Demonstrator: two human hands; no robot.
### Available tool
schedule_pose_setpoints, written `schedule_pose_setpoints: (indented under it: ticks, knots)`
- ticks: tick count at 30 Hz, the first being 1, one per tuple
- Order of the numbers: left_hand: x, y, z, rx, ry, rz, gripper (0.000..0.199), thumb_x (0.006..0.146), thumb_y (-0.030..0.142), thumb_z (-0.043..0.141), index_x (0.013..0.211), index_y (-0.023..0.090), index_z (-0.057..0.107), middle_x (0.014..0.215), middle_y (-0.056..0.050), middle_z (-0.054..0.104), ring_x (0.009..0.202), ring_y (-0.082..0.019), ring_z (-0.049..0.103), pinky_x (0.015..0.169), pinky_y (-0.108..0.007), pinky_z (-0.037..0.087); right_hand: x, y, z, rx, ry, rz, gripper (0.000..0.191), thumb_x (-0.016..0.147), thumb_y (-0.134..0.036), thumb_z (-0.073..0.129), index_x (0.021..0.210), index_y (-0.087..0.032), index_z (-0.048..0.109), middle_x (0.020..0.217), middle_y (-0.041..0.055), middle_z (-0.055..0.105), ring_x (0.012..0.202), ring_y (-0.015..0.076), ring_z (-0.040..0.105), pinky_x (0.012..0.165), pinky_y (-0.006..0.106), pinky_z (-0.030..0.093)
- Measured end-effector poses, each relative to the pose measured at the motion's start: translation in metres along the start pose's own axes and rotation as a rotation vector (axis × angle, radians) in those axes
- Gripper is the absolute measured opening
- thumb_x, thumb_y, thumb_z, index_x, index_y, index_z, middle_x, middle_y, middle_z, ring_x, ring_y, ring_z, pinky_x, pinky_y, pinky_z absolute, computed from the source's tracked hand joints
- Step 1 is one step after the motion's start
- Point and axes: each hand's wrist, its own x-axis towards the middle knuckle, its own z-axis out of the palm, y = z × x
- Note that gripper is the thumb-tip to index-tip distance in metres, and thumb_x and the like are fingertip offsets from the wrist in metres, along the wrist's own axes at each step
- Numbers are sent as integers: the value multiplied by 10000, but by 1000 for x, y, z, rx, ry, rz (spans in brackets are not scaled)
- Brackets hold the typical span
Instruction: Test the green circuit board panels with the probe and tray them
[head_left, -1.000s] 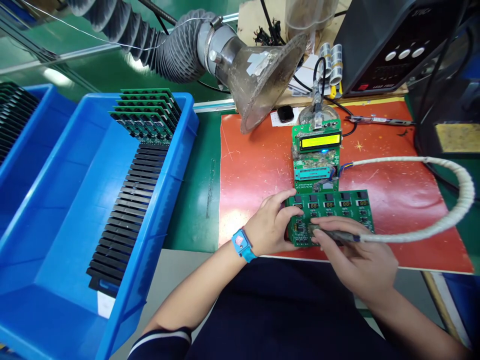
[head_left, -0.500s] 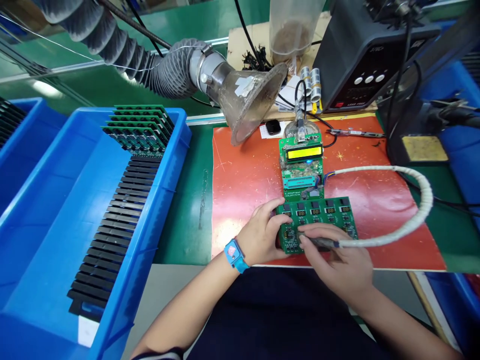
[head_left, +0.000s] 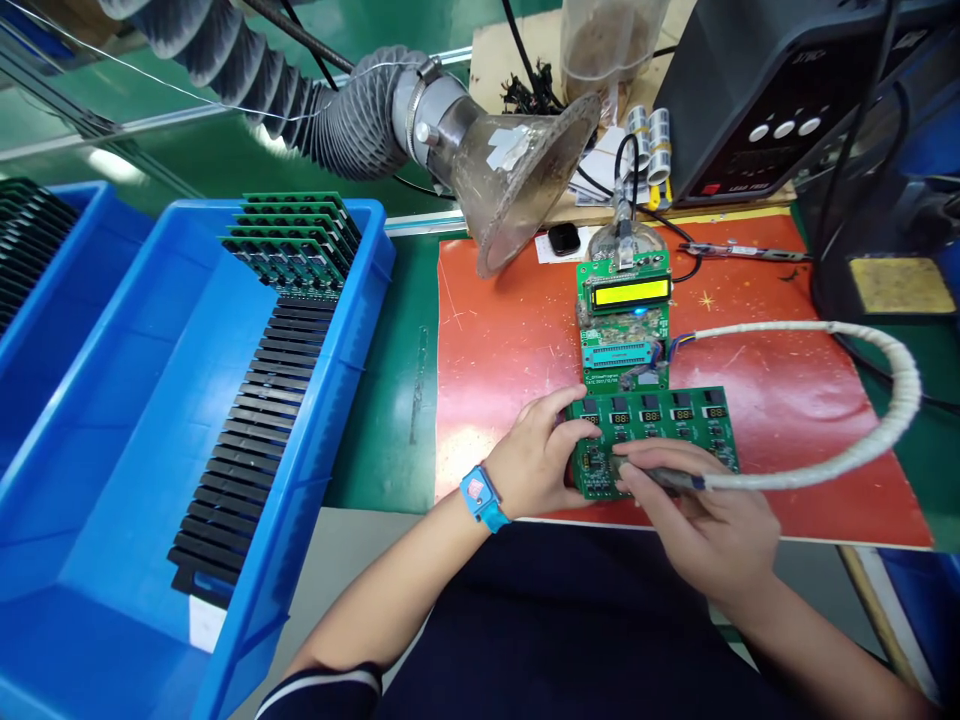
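Observation:
My left hand (head_left: pixel 541 452) grips the left end of a green circuit board panel (head_left: pixel 679 430), which carries a row of small digit displays. In my right hand (head_left: pixel 709 515) is a dark probe (head_left: pixel 671 478), pinched between thumb and fingers, its tip end over the left part of the panel. Whether the tip touches the board is hidden by my fingers. A white-wrapped cable (head_left: pixel 896 400) loops from the probe to a programmer board (head_left: pixel 622 375) directly behind the panel. That board has a lit yellow screen (head_left: pixel 631 291) and a teal socket (head_left: pixel 618 355).
A blue bin (head_left: pixel 90 480) at left holds a black slotted rack (head_left: pixel 251 440) with several upright circuit boards (head_left: pixel 300 240). A fume extractor hood (head_left: pixel 525 170) overhangs the red mat (head_left: pixel 495 350). Behind right stand a soldering station (head_left: pixel 780 110) and a yellow sponge (head_left: pixel 900 285); tweezers (head_left: pixel 742 252) lie nearby.
The whole view has shifted, so things appear slightly farther right and higher. Both hands keep their holds on the panel and the probe, with little visible movement between them.

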Motion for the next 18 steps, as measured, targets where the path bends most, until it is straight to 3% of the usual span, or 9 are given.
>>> schedule_pose_setpoints:
  ticks: [3, 10, 18]
  knots:
    - [0, 0, 0, 6, 0, 1, 617, 737, 445, 767, 1190, 190, 434, 1379, -211, 397, 1298, -342, 478, 976, -523, 519, -1, 1, 1, 3, 2, 8, 180, 838, -97, 655, 972, -216, 633, 903, 37, 716, 860, 192, 706, 762, 332, 606]
    - [2, -1, -3, 56, 36, 43, 805, 629, 712, 730, 1182, 197, 451, 1392, -213, 416, 1262, -352, 502, 981, -532, 496, 0, 2, 2, 12, 9, -17, 183, 835, -76, 659, 968, -198, 628, 901, 37, 708, 874, 174, 696, 802, 308, 583]
    - [5, 6, -7, 120, 49, 24, 655, 703, 606, 726, 1138, 180, 485, 1330, -194, 496, 1212, -306, 535, 976, -472, 485, 0, 0, 1, 24, -3, -24, 190, 837, -57, 649, 972, -187, 619, 911, 43, 695, 883, 158, 683, 812, 280, 570]
